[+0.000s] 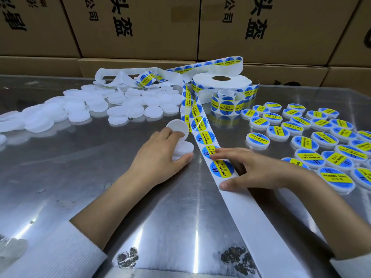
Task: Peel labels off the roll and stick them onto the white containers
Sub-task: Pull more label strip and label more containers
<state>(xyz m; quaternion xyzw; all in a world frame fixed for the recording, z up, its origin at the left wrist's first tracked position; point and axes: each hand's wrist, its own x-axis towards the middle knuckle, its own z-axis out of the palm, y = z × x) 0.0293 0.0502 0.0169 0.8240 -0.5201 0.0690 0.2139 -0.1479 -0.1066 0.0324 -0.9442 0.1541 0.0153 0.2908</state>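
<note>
A few blank white containers (181,137) are gripped in the curled left hand (160,151), while the label strip (222,167) is pressed flat beneath the right hand's (255,167) spread, nearly straight fingers (224,155).

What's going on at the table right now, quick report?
Left hand grips unlabelled white containers. Right hand presses the label strip, fingertips at a label. Nothing in the way.

A white paper backing strip (202,125) carries round blue labels (221,169) crossed by a yellow band (black lettering on it). Plain round containers (118,111) are translucent white; the metal table (100,177) silvery grey; stacked cardboard boxes (160,27) brown, printed black.
</note>
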